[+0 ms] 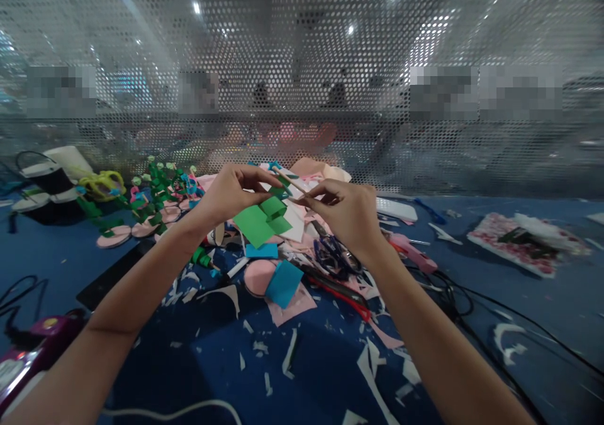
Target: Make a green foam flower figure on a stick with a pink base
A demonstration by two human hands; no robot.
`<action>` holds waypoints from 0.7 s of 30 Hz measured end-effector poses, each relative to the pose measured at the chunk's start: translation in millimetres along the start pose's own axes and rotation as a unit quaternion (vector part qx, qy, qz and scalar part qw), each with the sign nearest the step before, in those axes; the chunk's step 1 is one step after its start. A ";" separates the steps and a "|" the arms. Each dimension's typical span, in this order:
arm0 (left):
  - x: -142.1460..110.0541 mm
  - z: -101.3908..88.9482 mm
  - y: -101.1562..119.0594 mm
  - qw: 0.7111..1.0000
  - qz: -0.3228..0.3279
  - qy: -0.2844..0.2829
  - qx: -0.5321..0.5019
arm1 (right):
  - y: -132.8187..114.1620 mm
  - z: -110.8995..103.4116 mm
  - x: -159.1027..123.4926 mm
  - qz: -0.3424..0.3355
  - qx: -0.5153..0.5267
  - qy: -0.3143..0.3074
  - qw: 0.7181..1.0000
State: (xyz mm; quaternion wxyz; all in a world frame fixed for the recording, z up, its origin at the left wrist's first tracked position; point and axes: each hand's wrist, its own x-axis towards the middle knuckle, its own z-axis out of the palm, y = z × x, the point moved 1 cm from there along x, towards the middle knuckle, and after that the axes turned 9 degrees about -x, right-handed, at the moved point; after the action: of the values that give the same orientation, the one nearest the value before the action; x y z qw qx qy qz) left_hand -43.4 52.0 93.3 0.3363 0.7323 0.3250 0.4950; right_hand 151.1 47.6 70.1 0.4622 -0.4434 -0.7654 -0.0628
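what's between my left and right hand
A thin stick slants between your left hand and right hand, with green paper nearby, in the head view.

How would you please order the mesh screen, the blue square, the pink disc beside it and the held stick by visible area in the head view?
1. Mesh screen
2. Blue square and pink disc: too alike to rank
3. Held stick
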 end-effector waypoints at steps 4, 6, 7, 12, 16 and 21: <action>-0.8 0.6 0.4 0.999 -0.020 0.012 -0.030 | -1.7 0.9 -0.5 0.005 -0.001 0.005 1.000; -0.2 1.0 -1.5 0.998 -0.022 0.015 -0.049 | -1.9 1.5 -0.6 0.006 -0.005 0.007 1.000; 0.4 1.2 -2.8 0.998 -0.021 0.014 -0.060 | -1.8 1.8 -0.7 0.004 -0.008 0.010 1.000; 3.3 -0.8 -8.9 0.994 -0.006 -0.004 -0.111 | -0.6 2.4 -1.7 -0.015 -0.015 0.045 0.999; 5.8 -8.8 -11.8 0.983 -0.021 -0.023 -0.183 | -3.8 1.3 -3.1 -0.018 0.002 0.072 0.997; 11.0 -18.3 -17.8 0.963 -0.024 0.010 -0.268 | -11.0 1.4 -5.2 -0.005 0.047 0.094 0.994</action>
State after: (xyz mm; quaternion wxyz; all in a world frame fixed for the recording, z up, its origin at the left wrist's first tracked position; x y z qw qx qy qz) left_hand -60.0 74.0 89.6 0.5287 0.6025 0.2013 0.5629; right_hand 143.1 38.5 68.8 0.5522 -0.4097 -0.7227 -0.0704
